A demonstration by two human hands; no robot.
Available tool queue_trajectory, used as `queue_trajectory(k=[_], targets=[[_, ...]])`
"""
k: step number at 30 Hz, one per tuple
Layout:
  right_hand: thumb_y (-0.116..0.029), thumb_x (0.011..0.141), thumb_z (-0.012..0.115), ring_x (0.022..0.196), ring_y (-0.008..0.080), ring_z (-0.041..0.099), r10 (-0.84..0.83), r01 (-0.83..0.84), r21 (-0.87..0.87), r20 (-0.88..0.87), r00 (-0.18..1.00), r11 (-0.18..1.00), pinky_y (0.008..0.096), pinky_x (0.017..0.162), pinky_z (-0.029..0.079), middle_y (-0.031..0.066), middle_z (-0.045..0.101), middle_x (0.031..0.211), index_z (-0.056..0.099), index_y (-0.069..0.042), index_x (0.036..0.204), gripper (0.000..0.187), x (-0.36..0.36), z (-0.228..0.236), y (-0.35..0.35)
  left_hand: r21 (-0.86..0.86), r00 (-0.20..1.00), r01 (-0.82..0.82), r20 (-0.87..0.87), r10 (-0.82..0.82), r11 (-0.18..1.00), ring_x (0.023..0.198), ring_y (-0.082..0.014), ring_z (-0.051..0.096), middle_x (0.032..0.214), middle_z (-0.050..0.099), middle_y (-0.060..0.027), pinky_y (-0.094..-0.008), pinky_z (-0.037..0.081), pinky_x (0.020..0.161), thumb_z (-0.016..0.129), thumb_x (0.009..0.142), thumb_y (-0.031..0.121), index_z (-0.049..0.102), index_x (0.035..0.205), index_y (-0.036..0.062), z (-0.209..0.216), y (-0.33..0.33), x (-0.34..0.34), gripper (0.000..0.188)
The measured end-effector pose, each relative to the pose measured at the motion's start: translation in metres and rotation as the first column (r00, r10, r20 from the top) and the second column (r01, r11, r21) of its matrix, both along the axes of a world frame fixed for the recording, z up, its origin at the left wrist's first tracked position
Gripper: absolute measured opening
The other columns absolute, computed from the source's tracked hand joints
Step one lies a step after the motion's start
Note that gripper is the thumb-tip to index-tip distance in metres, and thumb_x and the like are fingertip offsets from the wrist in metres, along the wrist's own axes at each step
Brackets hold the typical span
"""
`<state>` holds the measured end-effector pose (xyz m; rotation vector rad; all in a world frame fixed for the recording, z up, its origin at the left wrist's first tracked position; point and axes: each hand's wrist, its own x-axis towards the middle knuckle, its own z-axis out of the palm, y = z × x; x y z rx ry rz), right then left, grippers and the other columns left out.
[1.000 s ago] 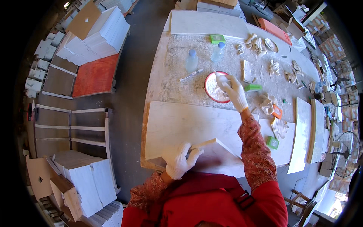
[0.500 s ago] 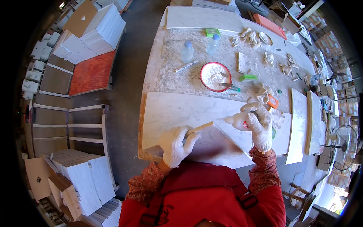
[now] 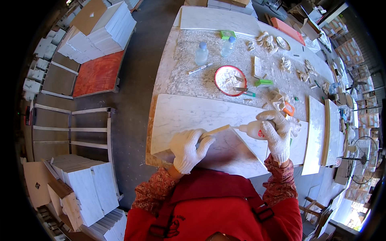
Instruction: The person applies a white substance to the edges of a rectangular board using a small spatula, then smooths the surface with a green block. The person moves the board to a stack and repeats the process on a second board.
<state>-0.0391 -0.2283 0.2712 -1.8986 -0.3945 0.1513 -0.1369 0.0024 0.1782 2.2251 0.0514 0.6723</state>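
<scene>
White knit gloves cover both hands. My left hand (image 3: 190,150) grips a pale marble tile (image 3: 231,152) by its upper edge and holds it tilted up near my body. In my right hand (image 3: 276,135) is a small white squeeze bottle (image 3: 255,129), lying sideways with its narrow nozzle pointing left. The nozzle tip is at the tile's upper corner; whether it touches cannot be made out. Beneath and behind the tile lies a long marble slab (image 3: 185,114) along the near side of the worktable. Whether any liquid leaves the nozzle is too small to see.
A red-rimmed bowl (image 3: 216,82) of white material with knives stands on the dusty worktable (image 3: 177,76). Behind it are two clear bottles (image 3: 202,56), a marker (image 3: 200,68) and crumpled gloves (image 3: 267,41). Slabs (image 3: 315,134) lie to the right; stacked tiles (image 3: 86,188) stand left.
The bottle's nozzle has come slightly closer to the tile's corner. Both hands keep their grips, and the whole view has shifted a little.
</scene>
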Motion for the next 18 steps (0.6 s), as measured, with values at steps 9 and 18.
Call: queue_trajectory(k=[9,18], targets=[[-0.005,0.087,0.065,0.090,0.0169,0.063,0.002,-0.002,-0.014,0.054,0.999,1.000,0.0306,0.079,0.052,0.0101,0.068,0.099,0.069,0.001,0.099,0.014,0.0000,-0.0014,-0.0009,-0.020,1.000,0.000,-0.025,-0.001,1.000,0.053,-0.0266,0.056,0.061,0.059,-0.0052,-0.0361,0.043,0.053,0.078,0.080,0.030,0.066,0.076,0.0127,0.0014,-0.0009,0.0004,0.021],[-0.005,0.088,0.065,0.089,0.0167,0.063,-0.010,0.010,-0.002,0.019,1.000,1.000,0.0306,0.079,0.052,0.0104,0.069,0.099,0.070,0.002,0.099,0.014,-0.0003,0.0008,0.0010,0.025,0.999,-0.012,0.036,0.011,1.000,0.053,-0.0254,0.056,0.060,0.058,-0.0044,-0.0359,0.042,0.052,0.078,0.080,0.030,0.066,0.076,0.0132,-0.0018,-0.0003,0.0025,0.021]])
